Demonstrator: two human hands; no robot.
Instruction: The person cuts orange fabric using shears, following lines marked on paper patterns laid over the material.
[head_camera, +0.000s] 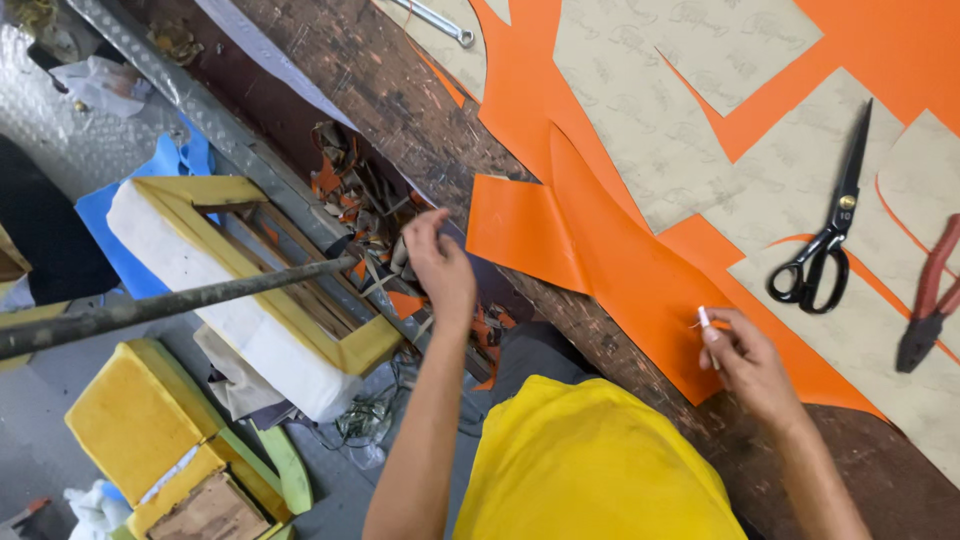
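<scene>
The person in the yellow shirt (590, 460) leans over a worn, dark wooden desk (400, 90); the right hand (745, 355) rests on the large sheet of orange leather-like material (620, 270) spread across it, the grip closed on a small white stick of chalk (704, 317) pinched between thumb and fingertips, its tip touching the orange sheet near its lower edge; the left hand (440, 265) reaches past the desk's edge to a heap of orange and brown offcut scraps (365, 200), fingers drawn together, though I cannot tell whether they hold anything; beige paper pattern pieces (640, 110) lie flat on the orange sheet; black-handled scissors (825, 240) lie shut on one of them, well to the right of the chalk, and red-handled pliers (930, 300) lie just beyond; a grey metal bar (170, 305) crosses in front of a yellow wooden frame padded with white foam (240, 300) standing on the floor below, with a yellow foam cushion (140, 420) nearby.
</scene>
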